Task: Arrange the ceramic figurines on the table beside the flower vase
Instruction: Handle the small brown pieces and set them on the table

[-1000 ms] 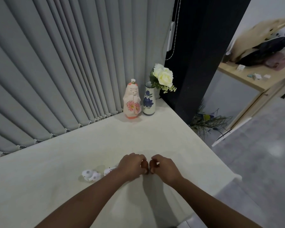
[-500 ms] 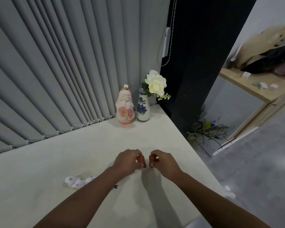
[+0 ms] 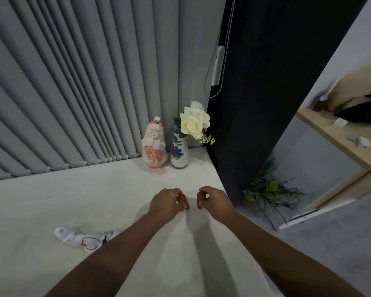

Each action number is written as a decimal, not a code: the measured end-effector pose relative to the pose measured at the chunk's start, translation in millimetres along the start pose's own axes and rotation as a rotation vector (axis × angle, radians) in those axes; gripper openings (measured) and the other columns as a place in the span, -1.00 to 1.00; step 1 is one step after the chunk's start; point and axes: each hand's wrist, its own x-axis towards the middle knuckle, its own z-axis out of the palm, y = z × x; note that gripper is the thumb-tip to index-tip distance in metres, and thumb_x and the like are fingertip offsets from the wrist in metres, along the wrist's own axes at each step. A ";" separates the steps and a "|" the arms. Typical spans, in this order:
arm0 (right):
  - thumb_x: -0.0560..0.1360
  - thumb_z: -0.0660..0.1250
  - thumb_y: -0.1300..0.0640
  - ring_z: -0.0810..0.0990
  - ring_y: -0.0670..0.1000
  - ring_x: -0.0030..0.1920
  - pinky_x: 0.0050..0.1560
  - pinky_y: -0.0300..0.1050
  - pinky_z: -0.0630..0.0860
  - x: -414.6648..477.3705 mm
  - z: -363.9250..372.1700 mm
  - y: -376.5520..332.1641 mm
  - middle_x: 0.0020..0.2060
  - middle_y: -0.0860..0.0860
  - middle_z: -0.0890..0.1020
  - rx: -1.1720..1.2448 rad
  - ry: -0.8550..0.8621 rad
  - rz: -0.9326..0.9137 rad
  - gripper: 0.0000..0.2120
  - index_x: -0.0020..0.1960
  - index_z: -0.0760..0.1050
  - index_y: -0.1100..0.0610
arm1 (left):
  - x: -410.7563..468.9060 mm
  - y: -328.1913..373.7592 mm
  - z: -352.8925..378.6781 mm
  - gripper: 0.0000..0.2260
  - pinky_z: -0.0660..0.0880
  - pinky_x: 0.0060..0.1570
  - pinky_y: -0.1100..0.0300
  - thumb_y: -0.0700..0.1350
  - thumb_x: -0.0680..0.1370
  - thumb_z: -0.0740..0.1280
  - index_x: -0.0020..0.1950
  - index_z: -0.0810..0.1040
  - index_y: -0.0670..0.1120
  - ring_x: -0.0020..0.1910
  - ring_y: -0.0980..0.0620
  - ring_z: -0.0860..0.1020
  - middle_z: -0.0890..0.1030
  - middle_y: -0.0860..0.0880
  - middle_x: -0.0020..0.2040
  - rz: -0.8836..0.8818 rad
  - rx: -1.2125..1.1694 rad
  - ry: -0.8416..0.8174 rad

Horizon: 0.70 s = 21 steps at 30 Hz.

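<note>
Figurines (2): standing doll, pink and white, upright just left of the vase; lying figurine, white, on its side well apart from it (partly hidden by the left forearm).
Vase (1): blue-patterned, holding white roses, at the far corner of the table.
Hands (2): left hand and right hand, close together mid-table, fingers curled inward, gripping nothing.

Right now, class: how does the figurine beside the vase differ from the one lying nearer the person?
The pink-flowered figurine stands upright; the spotted figurine lies down. The pink-flowered figurine is right beside the vase; the spotted figurine is far from it. Both rest on the table.
</note>
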 end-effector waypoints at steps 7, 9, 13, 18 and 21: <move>0.42 0.30 0.28 0.62 0.04 -0.12 -0.04 -0.13 0.50 36.7 -24.6 -3.1 -0.16 0.01 0.70 -0.062 -0.042 -0.051 -0.79 0.05 0.53 0.17 | 26.1 19.2 -0.3 -0.73 0.51 -0.06 0.06 0.05 0.39 0.42 0.01 0.57 -0.05 0.01 -0.09 0.56 0.65 -0.08 -0.04 -0.091 -0.011 0.075; 0.43 0.29 0.30 0.61 0.04 -0.10 -0.05 -0.15 0.48 43.3 -22.7 -3.7 -0.14 0.02 0.70 -0.082 -0.078 -0.071 -0.78 0.06 0.53 0.19 | 29.9 16.7 3.5 -0.73 0.53 -0.07 0.05 0.07 0.38 0.43 -0.02 0.57 -0.04 -0.01 -0.10 0.56 0.65 -0.09 -0.07 -0.124 -0.016 0.076; 0.43 0.29 0.28 0.60 0.07 -0.04 0.04 -0.07 0.52 60.3 -23.3 -1.0 -0.09 0.03 0.69 -0.111 -0.123 -0.095 -0.73 0.13 0.52 0.16 | 41.9 18.8 8.4 -0.73 0.53 -0.07 0.04 0.08 0.37 0.43 -0.03 0.58 -0.04 -0.02 -0.09 0.57 0.66 -0.08 -0.08 -0.164 -0.035 0.113; 0.42 0.28 0.30 0.59 0.11 -0.04 0.05 0.00 0.52 84.6 -31.7 2.5 -0.10 0.07 0.68 -0.143 -0.130 -0.111 -0.77 0.07 0.51 0.23 | 61.7 24.9 16.3 -0.77 0.53 -0.05 -0.01 0.05 0.39 0.41 -0.07 0.58 -0.06 -0.02 -0.09 0.56 0.67 -0.08 -0.10 -0.184 -0.064 0.151; 0.42 0.28 0.30 0.59 0.09 -0.03 0.04 -0.04 0.51 96.6 -30.6 3.2 -0.09 0.05 0.69 -0.140 -0.154 -0.122 -0.74 0.10 0.51 0.19 | 72.0 24.9 20.7 -0.77 0.52 -0.03 -0.01 0.03 0.41 0.40 -0.04 0.59 -0.06 0.00 -0.10 0.55 0.67 -0.09 -0.08 -0.188 -0.062 0.159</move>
